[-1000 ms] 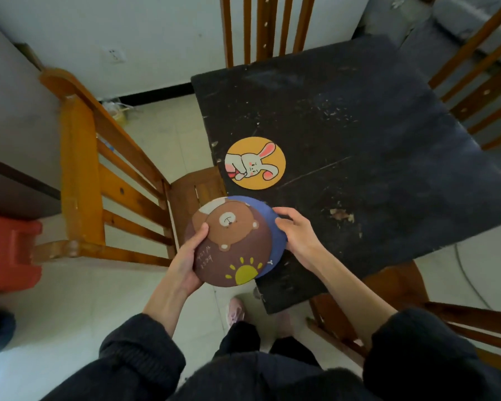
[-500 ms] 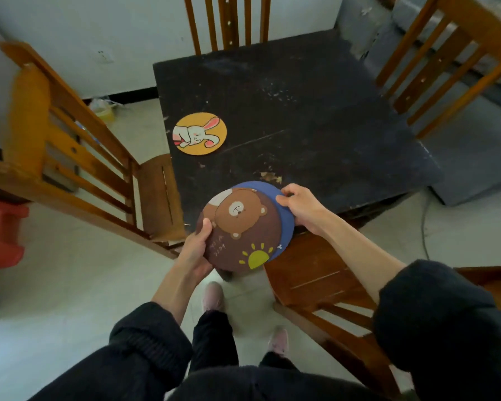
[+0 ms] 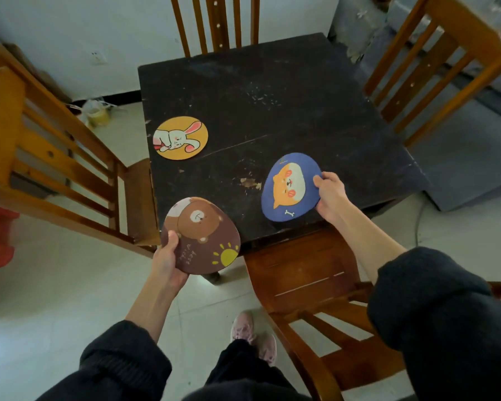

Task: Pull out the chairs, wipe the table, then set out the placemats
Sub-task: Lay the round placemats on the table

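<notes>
Pale floor tiles and a white wall frame a scuffed, square black wooden table, where I stand at its near corner. My right hand pinches the right rim of a round blue placemat with an orange dog face, which lies at the table's near edge. My left hand grips a round brown placemat printed with a bear and a yellow sun, holding it just off the table corner, thumb on top. Beyond my left hand, a round orange placemat with a white rabbit lies flat on the table. Slatted wooden chairs stand pulled out around the table.
</notes>
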{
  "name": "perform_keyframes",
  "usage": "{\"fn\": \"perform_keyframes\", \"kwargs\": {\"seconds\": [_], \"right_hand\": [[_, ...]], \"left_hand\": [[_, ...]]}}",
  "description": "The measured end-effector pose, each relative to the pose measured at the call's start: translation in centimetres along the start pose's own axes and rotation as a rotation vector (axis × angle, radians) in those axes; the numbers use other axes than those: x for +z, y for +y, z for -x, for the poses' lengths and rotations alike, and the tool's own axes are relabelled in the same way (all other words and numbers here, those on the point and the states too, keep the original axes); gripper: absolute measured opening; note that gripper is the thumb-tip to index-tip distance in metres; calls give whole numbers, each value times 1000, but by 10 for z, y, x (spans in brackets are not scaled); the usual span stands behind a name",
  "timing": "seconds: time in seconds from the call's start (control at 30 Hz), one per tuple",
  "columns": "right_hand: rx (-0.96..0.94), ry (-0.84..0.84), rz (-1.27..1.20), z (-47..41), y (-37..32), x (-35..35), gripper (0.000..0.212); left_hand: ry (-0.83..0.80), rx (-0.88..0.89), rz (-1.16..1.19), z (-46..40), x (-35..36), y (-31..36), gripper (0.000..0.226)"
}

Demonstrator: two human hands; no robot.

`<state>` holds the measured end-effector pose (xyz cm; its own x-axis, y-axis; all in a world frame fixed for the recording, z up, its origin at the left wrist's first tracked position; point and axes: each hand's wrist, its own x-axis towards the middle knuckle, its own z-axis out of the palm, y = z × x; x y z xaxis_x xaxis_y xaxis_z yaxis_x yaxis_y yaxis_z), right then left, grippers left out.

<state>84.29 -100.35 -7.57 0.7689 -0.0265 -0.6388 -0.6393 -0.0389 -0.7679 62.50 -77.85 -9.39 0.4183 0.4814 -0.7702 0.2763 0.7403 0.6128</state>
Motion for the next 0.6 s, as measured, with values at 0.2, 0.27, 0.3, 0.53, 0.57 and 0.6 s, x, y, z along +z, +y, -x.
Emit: {"fn": "perform_keyframes", "kwargs": {"seconds": [0.2,0.27,0.3,0.53,0.57,0.6], "right_hand": [[213,-66,-213,-33,8,7,38],[258,-36,-60,-34,18,6,35],[275,-4,31,-35,21,4,33],[344,-50,295,-20,6,-32,29],[309,-110,299,-15,0,-36,29],[268,-192,286,-10,-9,-39,30]], "left_hand": [[-7,14,-76,-18,10,3,23],[15,2,-82,-22,17,5,23],[15,-5,-95,-23,22,5,24],[-73,-23,-152,-9,82,7,20],[-107,-16,-157,-3,93,6,23],[-148,0,-175,3,104,6,28]]}}
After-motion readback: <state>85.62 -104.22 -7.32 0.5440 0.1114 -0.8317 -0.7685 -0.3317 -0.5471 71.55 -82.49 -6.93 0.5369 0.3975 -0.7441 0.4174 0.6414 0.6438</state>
